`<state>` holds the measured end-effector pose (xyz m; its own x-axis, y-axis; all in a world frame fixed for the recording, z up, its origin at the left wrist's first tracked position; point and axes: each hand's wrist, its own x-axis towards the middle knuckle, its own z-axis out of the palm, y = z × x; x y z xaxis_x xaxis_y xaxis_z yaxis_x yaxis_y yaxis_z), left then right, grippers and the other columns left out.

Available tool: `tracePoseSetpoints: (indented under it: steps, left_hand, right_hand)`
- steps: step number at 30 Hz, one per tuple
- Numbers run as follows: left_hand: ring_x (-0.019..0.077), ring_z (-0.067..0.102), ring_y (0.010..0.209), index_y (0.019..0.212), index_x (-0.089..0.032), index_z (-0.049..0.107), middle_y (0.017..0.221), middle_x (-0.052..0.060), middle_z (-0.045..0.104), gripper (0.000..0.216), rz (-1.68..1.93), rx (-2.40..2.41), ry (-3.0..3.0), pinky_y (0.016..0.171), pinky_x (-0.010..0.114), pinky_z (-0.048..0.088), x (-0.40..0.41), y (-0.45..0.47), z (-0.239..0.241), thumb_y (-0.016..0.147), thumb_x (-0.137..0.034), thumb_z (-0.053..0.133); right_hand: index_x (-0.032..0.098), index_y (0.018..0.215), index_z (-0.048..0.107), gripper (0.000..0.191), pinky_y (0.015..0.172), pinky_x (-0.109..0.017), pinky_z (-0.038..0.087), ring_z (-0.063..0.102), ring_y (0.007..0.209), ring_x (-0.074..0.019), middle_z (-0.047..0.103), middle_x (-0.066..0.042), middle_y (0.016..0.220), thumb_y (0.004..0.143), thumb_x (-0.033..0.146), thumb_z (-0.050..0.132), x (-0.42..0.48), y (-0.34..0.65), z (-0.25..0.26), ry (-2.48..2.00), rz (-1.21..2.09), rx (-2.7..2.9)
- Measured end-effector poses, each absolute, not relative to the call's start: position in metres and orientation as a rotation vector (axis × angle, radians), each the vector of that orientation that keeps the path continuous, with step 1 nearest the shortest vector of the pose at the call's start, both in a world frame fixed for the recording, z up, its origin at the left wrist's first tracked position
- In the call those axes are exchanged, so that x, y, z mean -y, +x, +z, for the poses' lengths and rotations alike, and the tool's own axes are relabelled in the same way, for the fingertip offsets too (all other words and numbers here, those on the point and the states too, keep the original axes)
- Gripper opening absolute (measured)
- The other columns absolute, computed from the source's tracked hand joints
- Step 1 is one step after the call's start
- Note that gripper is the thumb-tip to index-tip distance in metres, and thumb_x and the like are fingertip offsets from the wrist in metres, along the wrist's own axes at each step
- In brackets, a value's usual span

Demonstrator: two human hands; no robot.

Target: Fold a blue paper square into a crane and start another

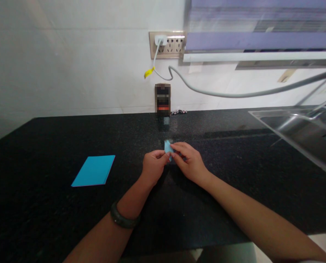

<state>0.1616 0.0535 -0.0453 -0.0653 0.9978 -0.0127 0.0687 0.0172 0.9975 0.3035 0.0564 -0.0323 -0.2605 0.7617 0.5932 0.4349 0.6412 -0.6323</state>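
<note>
A small folded piece of light blue paper (167,147) is held up just above the dark countertop, between my two hands. My left hand (154,165) pinches its lower left side between thumb and fingers; a dark bangle is on that wrist. From the other side, my right hand (189,160) grips the right edge, its thumb low and its index finger higher up. The fingertips cover part of the folds. To the left lies a stack of bright blue square paper (94,171), apart from both hands.
A phone (163,99) leans upright against the wall, a beaded strap (179,112) beside it. Above, a white charger (160,40) sits in the socket panel, and its grey cable (223,95) runs right. A steel sink (313,135) is set into the black counter (56,138).
</note>
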Motion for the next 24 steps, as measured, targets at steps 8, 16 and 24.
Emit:
tracePoseSetpoints:
  steps: [8, 16, 24]
  left_hand:
    - [0.0130, 0.056, 0.054, 0.070, -0.014, 0.071, 0.060, 0.002, 0.066, 0.024, 1.149, -1.323, 1.399, 0.052, 0.023, 0.040, -0.050, 0.162, -0.037, 0.068, -0.038, 0.064]
    - [0.0124, 0.056, 0.055, 0.069, -0.015, 0.070, 0.060, 0.002, 0.065, 0.021, 1.116, -1.221, 1.315, 0.054, 0.023, 0.042, -0.052, 0.161, -0.037, 0.066, -0.035, 0.066]
    - [0.0097, 0.057, 0.058, 0.071, -0.012, 0.069, 0.066, 0.003, 0.066, 0.023, 0.994, -1.002, 0.949, 0.058, 0.023, 0.046, -0.055, 0.153, -0.034, 0.058, -0.030, 0.075]
  right_hand:
    - [0.018, 0.079, 0.059, 0.008, 0.055, -0.024, 0.044, 0.051, 0.062, -0.0101, 0.056, -0.003, 0.081, 0.072, 0.021, 0.062, -0.064, 0.304, -0.035, -1.065, 0.732, 1.668]
    - [0.021, 0.074, 0.064, 0.001, 0.067, -0.028, 0.047, 0.055, 0.078, -0.0136, 0.056, -0.002, 0.084, 0.073, 0.021, 0.064, -0.071, 0.314, -0.036, -0.883, 0.747, 1.763]
    - [0.025, 0.080, 0.068, 0.014, 0.067, -0.027, 0.047, 0.055, 0.080, -0.0126, 0.053, -0.003, 0.089, 0.076, 0.014, 0.060, -0.072, 0.323, -0.031, -0.687, 0.581, 2.035]
